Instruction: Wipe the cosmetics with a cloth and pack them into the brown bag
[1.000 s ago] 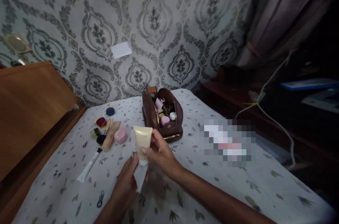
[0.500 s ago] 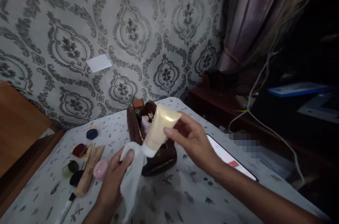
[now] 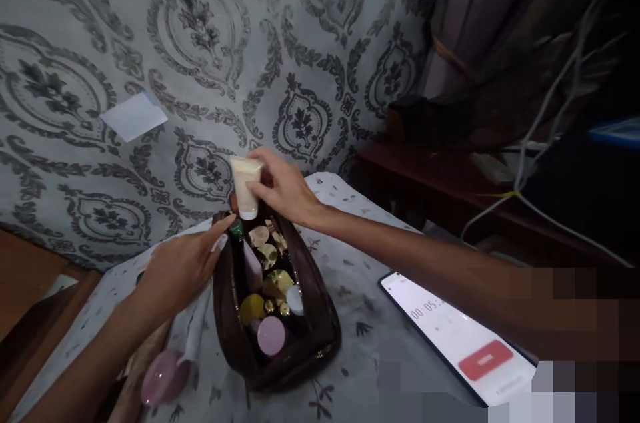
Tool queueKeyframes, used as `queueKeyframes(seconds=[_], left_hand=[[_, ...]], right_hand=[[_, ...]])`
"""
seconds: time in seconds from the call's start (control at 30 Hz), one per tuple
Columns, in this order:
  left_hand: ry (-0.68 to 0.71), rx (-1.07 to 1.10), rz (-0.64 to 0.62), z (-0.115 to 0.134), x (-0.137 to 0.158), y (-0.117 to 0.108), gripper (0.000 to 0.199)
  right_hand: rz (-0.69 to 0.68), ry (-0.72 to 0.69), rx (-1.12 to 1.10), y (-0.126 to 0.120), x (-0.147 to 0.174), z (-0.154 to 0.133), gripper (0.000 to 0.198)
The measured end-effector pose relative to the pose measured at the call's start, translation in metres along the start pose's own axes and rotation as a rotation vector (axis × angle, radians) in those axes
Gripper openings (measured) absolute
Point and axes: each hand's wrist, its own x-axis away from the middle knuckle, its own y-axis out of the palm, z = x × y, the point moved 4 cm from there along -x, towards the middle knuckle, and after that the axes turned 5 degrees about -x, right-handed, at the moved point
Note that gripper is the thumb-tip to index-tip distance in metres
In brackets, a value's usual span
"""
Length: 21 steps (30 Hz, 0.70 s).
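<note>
My right hand (image 3: 283, 188) pinches a cream-coloured squeeze tube (image 3: 247, 184) near its flat end. The tube's white cap points down over the far end of an open dark brown cosmetics bag (image 3: 227, 326). At the bag's left rim is my left hand (image 3: 183, 262), its index finger stretched toward a green-capped item (image 3: 237, 230). A white cloth (image 3: 199, 320) hangs below that hand, whose other fingers are curled and partly hidden. Inside the bag stand a pale pink tube (image 3: 253, 268), a round pink lid (image 3: 271, 336) and several gold-topped containers (image 3: 278, 284).
A phone (image 3: 450, 336) with a lit timer screen lies to the right on the patterned sheet (image 3: 360, 296). At the lower left rests a shiny pink rounded item (image 3: 165, 376). Patterned wallpaper (image 3: 280, 76) rises behind, and white cables (image 3: 525, 163) hang at the right.
My right hand has carried the tube from in front of the bag to above its far end. My left hand has moved with the cloth to the bag's left rim. The view has shifted.
</note>
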Motion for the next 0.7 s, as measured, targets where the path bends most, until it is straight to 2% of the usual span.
queueKeyframes(seconds=[0.1, 0.2, 0.33, 0.5, 0.7], left_hand=[[0.006, -0.197, -0.104, 0.001, -0.005, 0.003, 0.054], [0.007, -0.246, -0.106, 0.0, -0.006, 0.004, 0.051], [-0.02, -0.212, -0.086, 0.0, -0.006, 0.005, 0.051], [-0.059, -0.148, -0.104, 0.001, -0.003, 0.006, 0.052], [-0.052, -0.095, -0.063, 0.001, 0.002, 0.006, 0.053]], right_hand=[[-0.103, -0.041, 0.156, 0.012, -0.009, 0.007, 0.029], [-0.191, -0.049, 0.288, 0.022, -0.017, 0.012, 0.025], [-0.314, -0.016, 0.374, 0.03, -0.024, 0.01, 0.028], [-0.502, 0.139, 0.439, 0.039, -0.029, 0.002, 0.027], [-0.581, 0.241, 0.395, 0.055, -0.037, -0.002, 0.032]])
